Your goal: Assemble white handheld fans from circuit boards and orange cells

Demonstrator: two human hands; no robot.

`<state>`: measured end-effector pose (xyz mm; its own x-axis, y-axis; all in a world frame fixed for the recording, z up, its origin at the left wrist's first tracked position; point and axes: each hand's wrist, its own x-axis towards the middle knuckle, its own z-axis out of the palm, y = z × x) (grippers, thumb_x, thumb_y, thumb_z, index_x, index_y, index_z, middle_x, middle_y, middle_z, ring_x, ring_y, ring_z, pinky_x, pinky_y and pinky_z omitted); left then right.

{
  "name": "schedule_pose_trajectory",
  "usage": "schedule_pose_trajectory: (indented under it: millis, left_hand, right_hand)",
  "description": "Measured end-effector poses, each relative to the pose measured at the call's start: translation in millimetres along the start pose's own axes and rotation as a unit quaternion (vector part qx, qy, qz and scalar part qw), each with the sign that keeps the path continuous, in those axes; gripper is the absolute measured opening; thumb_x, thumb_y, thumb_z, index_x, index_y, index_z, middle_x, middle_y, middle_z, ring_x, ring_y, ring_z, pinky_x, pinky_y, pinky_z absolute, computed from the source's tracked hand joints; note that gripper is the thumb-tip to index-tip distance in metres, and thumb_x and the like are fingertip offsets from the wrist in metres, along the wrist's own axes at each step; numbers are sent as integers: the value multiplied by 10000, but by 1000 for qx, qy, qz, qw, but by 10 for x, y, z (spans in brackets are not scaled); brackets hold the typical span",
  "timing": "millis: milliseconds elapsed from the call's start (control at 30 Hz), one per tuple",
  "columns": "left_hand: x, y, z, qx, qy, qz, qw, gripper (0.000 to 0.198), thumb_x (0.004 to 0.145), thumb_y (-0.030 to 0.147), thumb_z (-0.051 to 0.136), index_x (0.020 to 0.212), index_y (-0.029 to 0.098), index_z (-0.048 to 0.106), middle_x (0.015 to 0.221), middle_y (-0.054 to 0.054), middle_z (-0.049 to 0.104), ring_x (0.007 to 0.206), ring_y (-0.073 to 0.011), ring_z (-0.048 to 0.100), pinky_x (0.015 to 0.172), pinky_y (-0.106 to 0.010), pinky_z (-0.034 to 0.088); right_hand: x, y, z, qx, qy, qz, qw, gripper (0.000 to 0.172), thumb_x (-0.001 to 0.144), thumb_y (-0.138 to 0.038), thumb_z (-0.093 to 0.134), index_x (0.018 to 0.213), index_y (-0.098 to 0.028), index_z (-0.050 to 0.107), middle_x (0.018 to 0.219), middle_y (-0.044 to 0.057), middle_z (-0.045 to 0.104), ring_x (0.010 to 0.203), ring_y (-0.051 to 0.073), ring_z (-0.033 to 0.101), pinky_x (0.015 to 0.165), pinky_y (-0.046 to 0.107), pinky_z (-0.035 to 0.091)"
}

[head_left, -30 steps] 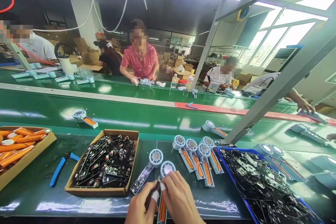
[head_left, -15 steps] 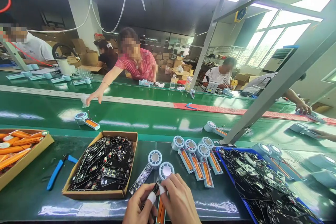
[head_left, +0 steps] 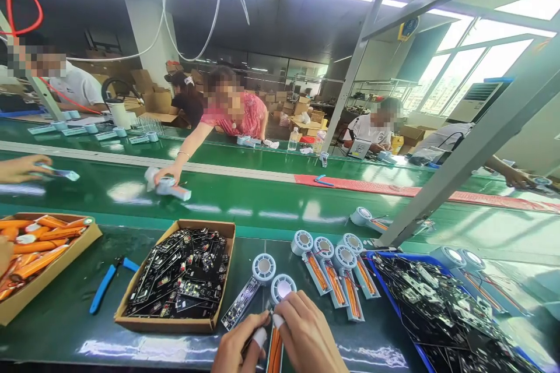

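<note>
In front of me lies a light blue handheld fan [head_left: 283,288] with an orange battery [head_left: 275,351] in its handle. Over that handle my left hand [head_left: 240,345] is closed, a small black circuit board mostly hidden in its fingers. My right hand [head_left: 308,332] pinches at the same spot, its fingertips meeting the left ones; what it grips is too small to make out. White wraps cover a finger on each hand. Just left, a second fan [head_left: 263,268] has a circuit board [head_left: 240,303] along its handle.
A carton of circuit boards [head_left: 120,320] and blue-handled cutters [head_left: 102,290] stand left, beside a box of orange batteries [head_left: 94,239]. Several fans [head_left: 345,256] and a blue tray [head_left: 385,288] of boards lie right. Co-workers reach over the green conveyor [head_left: 245,192]; a metal post [head_left: 431,175] slants across.
The board in my left hand has turned largely out of sight between my fingers. Across the conveyor, a co-worker's hand has taken hold of a fan; another hand with a fan part has entered at left.
</note>
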<state>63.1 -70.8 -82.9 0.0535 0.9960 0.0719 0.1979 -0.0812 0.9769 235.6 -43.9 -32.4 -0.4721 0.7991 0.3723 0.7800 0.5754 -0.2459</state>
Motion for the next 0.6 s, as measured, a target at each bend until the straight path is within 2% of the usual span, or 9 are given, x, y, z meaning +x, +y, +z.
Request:
schedule_pose_trajectory:
  millis: [100, 200, 367, 500, 600]
  left_hand:
    - [25, -2, -74, 0, -53, -27, 998, 421, 903, 531, 532, 1132, 235, 726, 871, -55, 758, 636, -157, 665, 539, -188, 513]
    - [31, -6, -95, -26, -45, -39, 998, 435, 885, 550, 551, 1124, 235, 733, 935, -56, 754, 638, -143, 650, 542, -187, 502]
    - [32, 32, -67, -49, -28, -45, 997, 400, 879, 541, 566, 1098, 262, 751, 967, -32, 748, 629, -126, 628, 577, -195, 507]
    - [49, 19, -45, -56, -34, -30, 997, 391, 885, 527, 568, 1087, 240, 740, 933, -32, 743, 628, -126, 630, 569, -202, 484]
    - [55, -26, -22, -91, -31, -53, 994, 417, 880, 547, 565, 1106, 218, 685, 908, -33, 743, 645, -136, 631, 575, -213, 483]
  right_hand:
    - [-7, 34, -6, 58, -19, 26, 998, 233, 876, -11, 518, 966, -218, 579, 913, 35, 620, 794, 212, 572, 692, 320, 468]
    - [-8, 61, -54, 113, -52, 37, 992, 337, 896, -9, 518, 1133, -238, 588, 994, 37, 622, 881, 213, 573, 743, 315, 475]
    - [2, 74, -90, 170, -65, 42, 982, 194, 959, -103, 512, 972, -245, 642, 925, 21, 609, 856, 199, 552, 724, 306, 439]
    - [29, 30, -56, 175, -49, 67, 981, 203, 938, -80, 508, 944, -234, 641, 927, 26, 620, 850, 207, 541, 712, 312, 424]
    - [39, 21, -95, 203, -49, 100, 973, 217, 911, -67, 537, 969, -241, 653, 952, 22, 630, 886, 211, 551, 775, 326, 440]
